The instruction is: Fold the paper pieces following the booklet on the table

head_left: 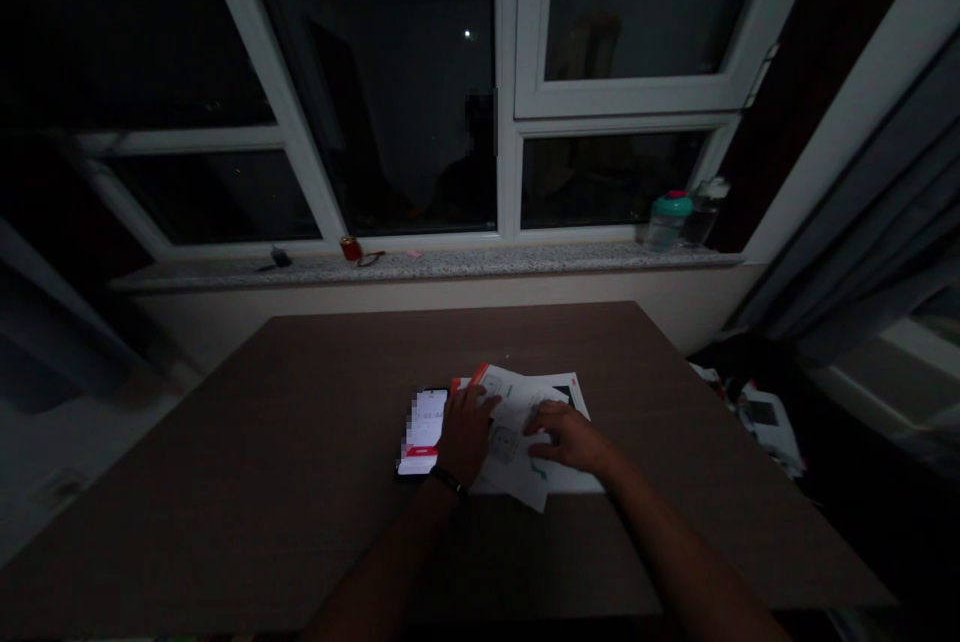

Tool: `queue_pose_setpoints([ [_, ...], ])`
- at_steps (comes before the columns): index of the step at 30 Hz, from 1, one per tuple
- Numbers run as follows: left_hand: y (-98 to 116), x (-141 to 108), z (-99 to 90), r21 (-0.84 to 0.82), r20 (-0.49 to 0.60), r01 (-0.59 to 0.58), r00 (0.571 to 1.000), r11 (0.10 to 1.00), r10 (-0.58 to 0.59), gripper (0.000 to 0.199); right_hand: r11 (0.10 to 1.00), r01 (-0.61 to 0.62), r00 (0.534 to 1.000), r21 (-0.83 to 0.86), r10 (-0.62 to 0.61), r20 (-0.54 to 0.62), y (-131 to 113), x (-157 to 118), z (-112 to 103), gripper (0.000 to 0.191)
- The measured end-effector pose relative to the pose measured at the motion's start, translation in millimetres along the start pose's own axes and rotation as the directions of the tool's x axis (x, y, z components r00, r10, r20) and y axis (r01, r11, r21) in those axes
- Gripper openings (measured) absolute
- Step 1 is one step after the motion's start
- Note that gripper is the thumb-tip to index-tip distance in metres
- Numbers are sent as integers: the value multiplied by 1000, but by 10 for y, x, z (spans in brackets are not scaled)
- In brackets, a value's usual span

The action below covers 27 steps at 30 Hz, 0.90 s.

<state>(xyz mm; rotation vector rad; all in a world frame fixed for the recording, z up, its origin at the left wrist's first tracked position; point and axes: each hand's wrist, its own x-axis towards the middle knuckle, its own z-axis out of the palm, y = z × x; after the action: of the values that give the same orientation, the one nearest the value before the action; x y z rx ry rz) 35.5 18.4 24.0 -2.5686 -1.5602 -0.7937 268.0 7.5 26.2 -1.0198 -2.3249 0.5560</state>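
"What are you seeing through the head camera?"

"I'm seeing a printed sheet (517, 414) lying at twelve o'clock on the brown desk (322, 372), slanting across other white papers (579, 480)."

"And the fingers?"

"My left hand (465, 427) is resting its fingers around the sheet's ten o'clock; a dark wristband (448, 480) is circling that wrist. My right hand (571, 436) is coming in from three o'clock, curling its fingers over the paper. I'm struggling with the dimness: I can't tell whether either is pinching it or just touching."

"What's glowing?"

"A smartphone (427, 430), lying at the sheet's nine o'clock, just beside my left hand. At one o'clock, a teal-lidded bottle (666, 226) is standing on the speckled windowsill (480, 260)."
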Motion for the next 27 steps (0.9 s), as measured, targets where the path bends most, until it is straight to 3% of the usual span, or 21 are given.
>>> queue_pose_setpoints([
  [4, -5, 12, -10, -11, 58, -7, 998, 1000, 7, 42, 1000, 19, 1000, 12, -19, 16, -5, 10, 26, 19],
  [9, 24, -31, 13, -68, 148, -51, 987, 996, 60, 27, 999, -26, 999, -30, 26, -23, -14, 4, 37, 35],
  [15, 28, -96, 79, -105, 185, -77, 978, 991, 96, 38, 999, -34, 997, -39, 32, -69, 7, 16, 52, 34],
  [22, 15, -91, 58, -117, 184, -58, 980, 991, 79, 36, 991, -123, 960, 48, 131, -249, 108, 12, 60, 31],
  [27, -22, -108, 53, -134, 144, -39, 988, 990, 58, 28, 984, -151, 925, 94, 175, -338, 194, 3, 33, 18],
])
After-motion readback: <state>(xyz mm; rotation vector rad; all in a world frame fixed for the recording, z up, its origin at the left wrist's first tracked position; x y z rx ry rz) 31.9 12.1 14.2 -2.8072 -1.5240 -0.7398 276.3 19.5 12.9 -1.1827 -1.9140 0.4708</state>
